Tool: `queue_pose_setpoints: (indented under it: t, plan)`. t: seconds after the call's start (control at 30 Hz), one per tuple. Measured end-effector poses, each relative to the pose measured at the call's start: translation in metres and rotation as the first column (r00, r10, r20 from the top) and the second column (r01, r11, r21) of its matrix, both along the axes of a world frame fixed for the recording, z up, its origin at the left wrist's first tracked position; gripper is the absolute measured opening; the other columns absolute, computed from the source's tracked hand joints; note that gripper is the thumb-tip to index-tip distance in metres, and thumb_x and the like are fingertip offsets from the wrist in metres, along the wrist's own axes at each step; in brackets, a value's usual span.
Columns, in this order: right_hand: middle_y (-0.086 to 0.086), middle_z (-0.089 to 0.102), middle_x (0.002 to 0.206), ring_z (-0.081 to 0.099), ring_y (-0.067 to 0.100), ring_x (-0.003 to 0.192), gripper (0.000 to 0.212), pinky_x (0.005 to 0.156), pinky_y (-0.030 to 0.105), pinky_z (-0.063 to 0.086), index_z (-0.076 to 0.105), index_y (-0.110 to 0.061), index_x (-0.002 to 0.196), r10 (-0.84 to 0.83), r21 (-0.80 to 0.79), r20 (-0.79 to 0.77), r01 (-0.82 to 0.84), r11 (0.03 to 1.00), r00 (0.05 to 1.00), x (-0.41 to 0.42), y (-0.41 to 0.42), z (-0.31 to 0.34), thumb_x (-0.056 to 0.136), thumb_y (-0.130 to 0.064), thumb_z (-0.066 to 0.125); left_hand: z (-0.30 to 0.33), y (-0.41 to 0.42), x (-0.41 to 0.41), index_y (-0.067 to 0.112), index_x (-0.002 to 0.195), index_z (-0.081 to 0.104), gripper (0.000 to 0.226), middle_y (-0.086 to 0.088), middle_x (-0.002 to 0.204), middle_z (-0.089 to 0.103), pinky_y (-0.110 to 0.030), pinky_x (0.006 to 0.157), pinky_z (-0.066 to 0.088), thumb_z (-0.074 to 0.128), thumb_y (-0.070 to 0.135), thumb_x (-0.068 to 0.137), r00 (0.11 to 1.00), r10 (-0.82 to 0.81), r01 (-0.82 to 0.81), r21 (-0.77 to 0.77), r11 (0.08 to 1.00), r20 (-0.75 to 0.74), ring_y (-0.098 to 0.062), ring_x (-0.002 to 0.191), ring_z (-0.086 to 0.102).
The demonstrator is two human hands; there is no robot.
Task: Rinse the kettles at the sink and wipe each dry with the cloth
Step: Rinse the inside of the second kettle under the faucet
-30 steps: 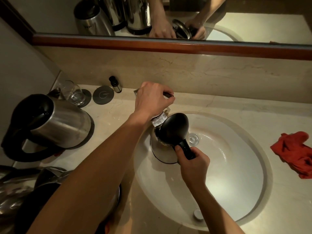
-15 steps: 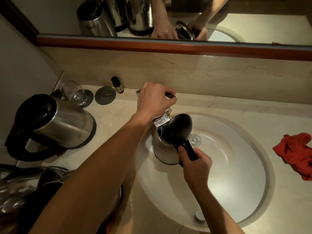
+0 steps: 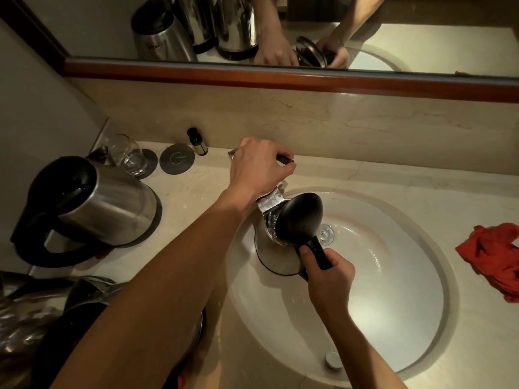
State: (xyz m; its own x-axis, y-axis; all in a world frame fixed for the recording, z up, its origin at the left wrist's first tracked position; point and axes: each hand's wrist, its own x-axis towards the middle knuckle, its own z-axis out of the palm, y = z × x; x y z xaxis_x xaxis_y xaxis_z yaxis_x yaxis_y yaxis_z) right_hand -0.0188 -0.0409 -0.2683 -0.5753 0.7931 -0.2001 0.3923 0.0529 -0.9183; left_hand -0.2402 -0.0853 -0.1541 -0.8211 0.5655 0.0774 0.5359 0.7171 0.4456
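A steel kettle (image 3: 273,255) with its black lid (image 3: 299,217) flipped up stands in the oval white sink (image 3: 393,290), under the spout (image 3: 271,202), and water runs into its mouth. My right hand (image 3: 330,279) grips the kettle's black handle. My left hand (image 3: 259,167) grips the tap lever at the back of the sink. A second steel kettle (image 3: 112,209) with a black handle sits on the counter at the left. More kettles (image 3: 42,327) lie blurred at the bottom left under my left arm. The red cloth (image 3: 497,256) lies crumpled on the counter at the right.
A drinking glass (image 3: 129,155) on a dark coaster, a second round coaster (image 3: 177,158) and a small dark bottle (image 3: 196,141) stand at the back left. The mirror (image 3: 280,32) above the wooden ledge reflects kettles and my hands. The drain (image 3: 325,234) lies right of the kettle.
Both hands keep their holds on tap and kettle. The kettle stays under the running water; only the camera view has shifted slightly.
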Motion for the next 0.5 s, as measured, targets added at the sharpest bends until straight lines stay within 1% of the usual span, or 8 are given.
queue_pose_setpoints:
  t: [0.1,0.23,0.37,0.43,0.5]
  plan:
    - [0.032,0.053,0.062,0.053,0.046,0.058,0.068,0.058,0.056,0.05,0.056,0.007,0.063,0.006,0.008,-0.003,-0.006,1.0,1.0,0.0005,0.0003,-0.0011,0.07,-0.06,0.07,-0.002,-0.0003,-0.0009,0.034,0.105,0.076,0.024,0.013,0.098,0.076,-0.027,0.087,0.035,0.062,0.045,0.088,1.0,-0.001,0.001,0.0,1.0,-0.005,-0.02,0.103,0.061]
    - [0.03,0.051,0.06,0.051,0.044,0.057,0.066,0.057,0.055,0.049,0.055,0.005,0.061,0.011,0.018,-0.007,-0.01,1.0,1.0,-0.0002,0.0005,0.0002,0.07,-0.059,0.07,-0.001,-0.0002,-0.0006,0.034,0.106,0.076,0.025,0.013,0.1,0.076,-0.025,0.084,0.031,0.062,0.045,0.089,1.0,0.001,-0.001,-0.002,1.0,-0.009,-0.019,0.105,0.06]
    - [0.031,0.048,0.06,0.047,0.043,0.055,0.069,0.055,0.054,0.046,0.051,0.006,0.061,0.017,0.005,-0.01,-0.017,1.0,1.0,0.0,0.0007,0.0019,0.07,-0.059,0.071,-0.0001,0.0,0.0004,0.033,0.106,0.076,0.024,0.012,0.1,0.076,-0.024,0.083,0.03,0.062,0.043,0.09,1.0,-0.006,0.006,0.002,1.0,-0.016,-0.019,0.104,0.061]
    - [0.032,0.047,0.06,0.044,0.04,0.053,0.069,0.053,0.051,0.044,0.05,0.007,0.061,0.023,-0.006,-0.013,-0.023,1.0,1.0,-0.0001,0.0006,0.0028,0.07,-0.059,0.071,0.0,-0.0001,0.0002,0.034,0.106,0.076,0.024,0.012,0.101,0.076,-0.024,0.082,0.029,0.062,0.043,0.09,1.0,-0.003,0.003,-0.004,1.0,-0.013,-0.02,0.105,0.06]
    - [0.032,0.045,0.06,0.039,0.032,0.053,0.07,0.052,0.044,0.039,0.05,0.007,0.061,0.023,-0.017,-0.02,-0.023,1.0,1.0,-0.0004,0.001,0.0039,0.068,-0.059,0.07,-0.0001,-0.0001,0.0002,0.035,0.106,0.076,0.024,0.012,0.101,0.075,-0.025,0.082,0.029,0.061,0.045,0.09,1.0,-0.002,0.002,-0.009,1.0,-0.013,-0.021,0.106,0.059]
